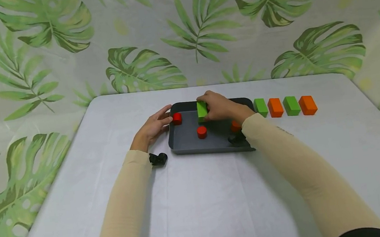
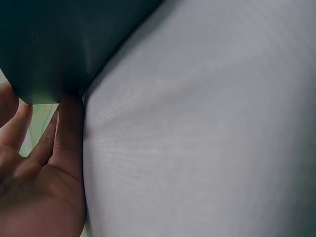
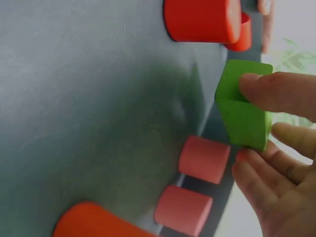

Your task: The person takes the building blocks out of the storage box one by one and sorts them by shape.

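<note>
So the right hand (image 1: 221, 105) is pinching a green block (image 1: 201, 111) between thumb and fingers, over toward the far edge of the dark tray (image 1: 211, 150). In the head view its long axis is running near-to-far, though I can't tell if it's touching down. Right's obviously the closer one; the left hand (image 1: 154, 127) is sitting off to the block's left, fingers mostly straight, touching the tray's left side. A red cylinder (image 1: 177, 118) is sitting between left hand and block.
</note>
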The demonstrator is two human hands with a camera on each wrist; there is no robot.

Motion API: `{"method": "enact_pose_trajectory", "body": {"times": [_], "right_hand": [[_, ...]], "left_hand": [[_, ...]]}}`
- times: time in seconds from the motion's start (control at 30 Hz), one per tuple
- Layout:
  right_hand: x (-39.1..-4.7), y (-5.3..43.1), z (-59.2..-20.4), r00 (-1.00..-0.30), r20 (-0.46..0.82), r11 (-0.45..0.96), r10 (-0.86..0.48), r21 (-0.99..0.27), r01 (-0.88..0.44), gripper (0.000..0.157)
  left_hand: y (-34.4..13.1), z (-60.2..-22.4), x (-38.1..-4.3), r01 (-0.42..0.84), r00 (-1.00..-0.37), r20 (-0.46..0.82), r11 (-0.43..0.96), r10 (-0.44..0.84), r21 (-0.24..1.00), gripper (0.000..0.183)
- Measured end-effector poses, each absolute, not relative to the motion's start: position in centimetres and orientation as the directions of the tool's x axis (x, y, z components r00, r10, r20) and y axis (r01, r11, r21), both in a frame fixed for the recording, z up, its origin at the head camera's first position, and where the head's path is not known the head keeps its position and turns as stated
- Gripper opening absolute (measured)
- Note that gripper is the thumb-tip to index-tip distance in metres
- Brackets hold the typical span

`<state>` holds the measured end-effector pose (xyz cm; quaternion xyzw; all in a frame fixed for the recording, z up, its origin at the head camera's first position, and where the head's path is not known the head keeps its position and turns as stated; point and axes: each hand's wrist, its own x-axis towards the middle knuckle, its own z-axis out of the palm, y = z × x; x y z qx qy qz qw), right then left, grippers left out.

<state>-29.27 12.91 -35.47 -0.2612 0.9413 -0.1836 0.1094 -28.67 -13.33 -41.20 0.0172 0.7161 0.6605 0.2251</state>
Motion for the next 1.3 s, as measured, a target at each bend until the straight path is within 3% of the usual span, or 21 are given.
{"method": "enact_pose_trajectory", "body": {"times": [0.17,0.53,0.97,1.3], "right_hand": [[-28.2,14.2,-34.4,-0.837,-0.065,0.765,-0.544,-0.449,-0.462,0.069],[-26.3,18.1,-32.2,-0.827,0.007,0.755,-0.563,-0.402,-0.518,0.060],[-25.9,21.6,-31.9,-0.855,-0.046,0.806,-0.517,-0.364,-0.468,0.066],[-22.7,27.2,-30.8,-0.902,0.000,0.824,-0.433,-0.405,-0.396,0.066]], "left_hand": [[-13.3,-41.2,-28.6,-0.276,-0.896,-0.302,0.124,0.325,0.953,0.061],[-13.3,-41.0,-28.8,-0.252,-0.896,-0.288,0.146,0.338,0.957,0.061],[-13.6,-41.2,-28.5,-0.262,-0.900,-0.293,0.137,0.324,0.955,0.061],[-13.5,-41.0,-28.5,-0.257,-0.896,-0.292,0.144,0.335,0.955,0.061]]}}
